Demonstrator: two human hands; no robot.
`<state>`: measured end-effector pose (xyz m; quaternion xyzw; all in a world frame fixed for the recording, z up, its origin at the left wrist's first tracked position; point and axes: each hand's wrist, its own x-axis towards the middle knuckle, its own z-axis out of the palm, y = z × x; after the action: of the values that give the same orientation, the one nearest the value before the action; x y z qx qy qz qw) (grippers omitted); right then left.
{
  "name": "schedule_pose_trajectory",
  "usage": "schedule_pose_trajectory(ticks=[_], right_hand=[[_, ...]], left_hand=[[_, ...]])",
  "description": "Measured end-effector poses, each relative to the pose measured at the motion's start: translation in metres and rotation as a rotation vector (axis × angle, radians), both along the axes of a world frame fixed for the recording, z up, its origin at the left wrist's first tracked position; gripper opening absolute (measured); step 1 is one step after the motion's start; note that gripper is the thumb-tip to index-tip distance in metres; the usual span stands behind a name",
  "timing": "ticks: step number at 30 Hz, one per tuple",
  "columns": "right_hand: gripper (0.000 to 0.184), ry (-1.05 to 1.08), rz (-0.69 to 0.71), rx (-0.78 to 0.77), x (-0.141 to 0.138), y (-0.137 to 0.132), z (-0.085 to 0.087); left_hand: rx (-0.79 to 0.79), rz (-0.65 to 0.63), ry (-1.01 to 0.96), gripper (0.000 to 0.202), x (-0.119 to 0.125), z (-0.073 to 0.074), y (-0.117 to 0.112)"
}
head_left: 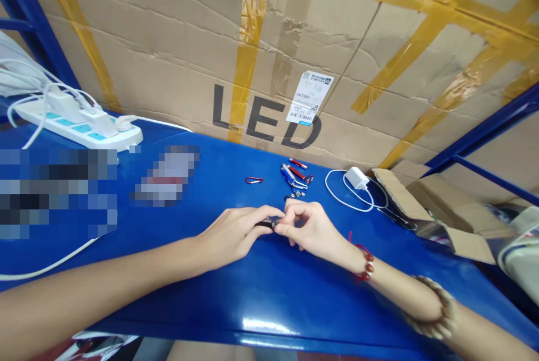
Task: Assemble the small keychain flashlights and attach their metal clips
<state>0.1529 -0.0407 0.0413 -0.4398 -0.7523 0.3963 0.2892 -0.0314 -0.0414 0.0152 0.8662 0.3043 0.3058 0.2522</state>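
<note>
Over the middle of the blue table, my left hand is closed round a small black keychain flashlight. The thumb and fingers of my right hand pinch its right end; they hide the detail there. Just beyond lie a blue keychain flashlight with a clip and two red ones, a nearer red flashlight and a farther red flashlight. Several small silver button cells rest close to my right hand. A red carabiner clip lies apart to the left.
A white charger with its looped cable and an opened cardboard box stand right. At the back left sits a white power strip with plugs in it. A large taped carton walls the back. Blurred-out items cover the left side.
</note>
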Motion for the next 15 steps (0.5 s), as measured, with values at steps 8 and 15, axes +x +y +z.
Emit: schedule_pose_trajectory(ticks=[8,15], right_hand=[[0.037,-0.142,-0.016,-0.036,0.007,0.021,0.01],[0.021,-0.762,-0.053,0.57,0.051,0.041,0.021]], left_hand=[[0.024,0.13,-0.018,0.021,0.002,0.001,0.01],[-0.086,0.229,-0.011,0.02,0.004,0.005,0.012]])
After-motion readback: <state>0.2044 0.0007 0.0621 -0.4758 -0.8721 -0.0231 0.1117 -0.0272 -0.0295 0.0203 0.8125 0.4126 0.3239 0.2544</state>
